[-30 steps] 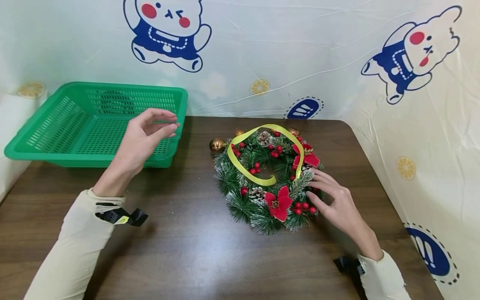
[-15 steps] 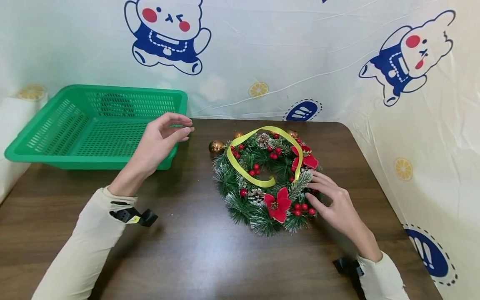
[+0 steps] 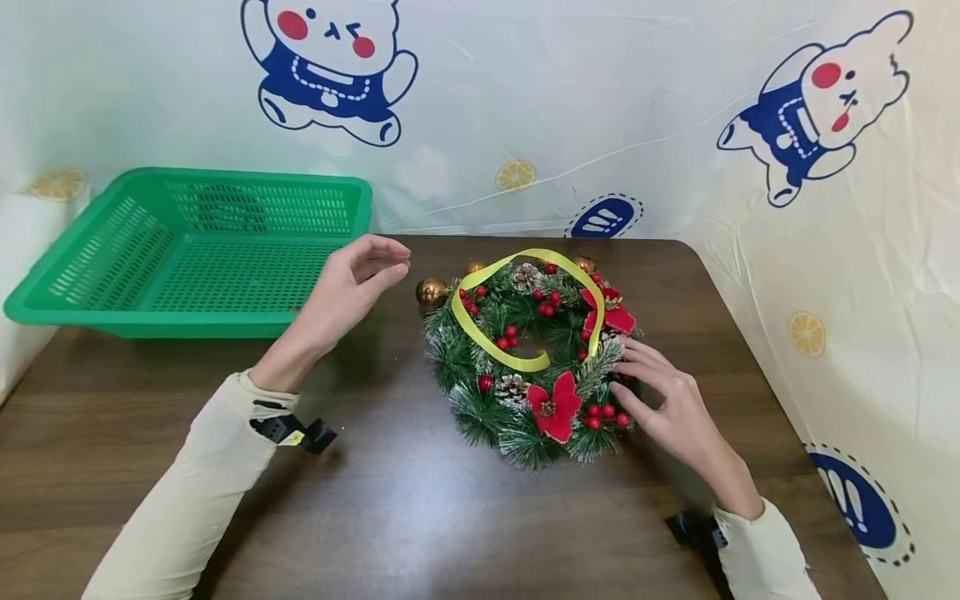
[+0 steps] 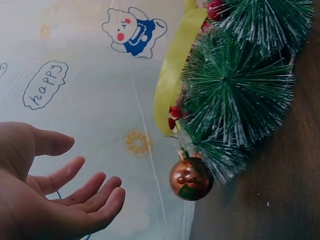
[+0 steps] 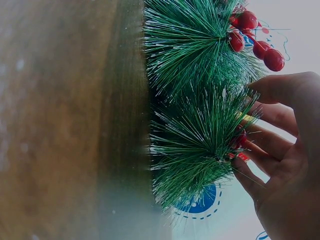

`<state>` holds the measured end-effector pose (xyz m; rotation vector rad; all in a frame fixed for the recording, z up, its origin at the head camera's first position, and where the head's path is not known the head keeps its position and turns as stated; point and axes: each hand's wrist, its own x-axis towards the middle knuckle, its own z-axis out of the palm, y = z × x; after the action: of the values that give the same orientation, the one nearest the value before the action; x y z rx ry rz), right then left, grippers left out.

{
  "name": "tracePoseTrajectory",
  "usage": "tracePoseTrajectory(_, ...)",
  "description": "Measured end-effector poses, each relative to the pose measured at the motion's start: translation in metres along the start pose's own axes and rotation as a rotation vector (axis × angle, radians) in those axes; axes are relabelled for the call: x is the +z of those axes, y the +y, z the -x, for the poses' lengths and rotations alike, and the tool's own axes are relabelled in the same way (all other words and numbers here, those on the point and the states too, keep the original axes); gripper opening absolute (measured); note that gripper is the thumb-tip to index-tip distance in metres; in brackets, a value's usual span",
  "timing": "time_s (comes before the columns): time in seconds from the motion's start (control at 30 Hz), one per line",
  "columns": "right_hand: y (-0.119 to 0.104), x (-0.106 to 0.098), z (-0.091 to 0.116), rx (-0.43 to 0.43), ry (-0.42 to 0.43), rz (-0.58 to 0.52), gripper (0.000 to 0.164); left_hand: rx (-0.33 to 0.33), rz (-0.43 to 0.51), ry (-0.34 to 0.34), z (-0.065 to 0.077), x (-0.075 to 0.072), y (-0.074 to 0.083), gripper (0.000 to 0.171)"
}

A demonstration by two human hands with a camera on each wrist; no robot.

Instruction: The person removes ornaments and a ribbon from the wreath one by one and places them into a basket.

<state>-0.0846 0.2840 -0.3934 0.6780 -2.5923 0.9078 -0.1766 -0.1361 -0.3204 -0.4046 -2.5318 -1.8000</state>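
Observation:
A green wreath trimmed with red berries, red flowers and pine cones lies flat on the table. A loop of yellow ribbon lies across its top. Gold baubles show at its far left edge and far side. My left hand hovers between basket and wreath, fingers relaxed and holding nothing. In the left wrist view, its fingertips face the bauble with space between. My right hand rests its relaxed fingers on the wreath's right side, thumb apart, near a cluster of berries.
A green plastic basket with perforated sides stands at the back left of the brown wooden table. Behind and to the right hangs a pale printed sheet with cartoon figures.
My left hand has moved right, from over the basket's right side toward the wreath. The right hand stays at the wreath's right side. The wreath and ribbon have not moved.

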Motion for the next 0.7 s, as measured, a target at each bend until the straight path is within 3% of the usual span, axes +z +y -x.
tracePoseTrajectory(0.7,-0.001,0.000,-0.001,0.008,0.000,0.022,0.023,0.001,-0.075,0.017,-0.007,0.031,-0.024,0.026)
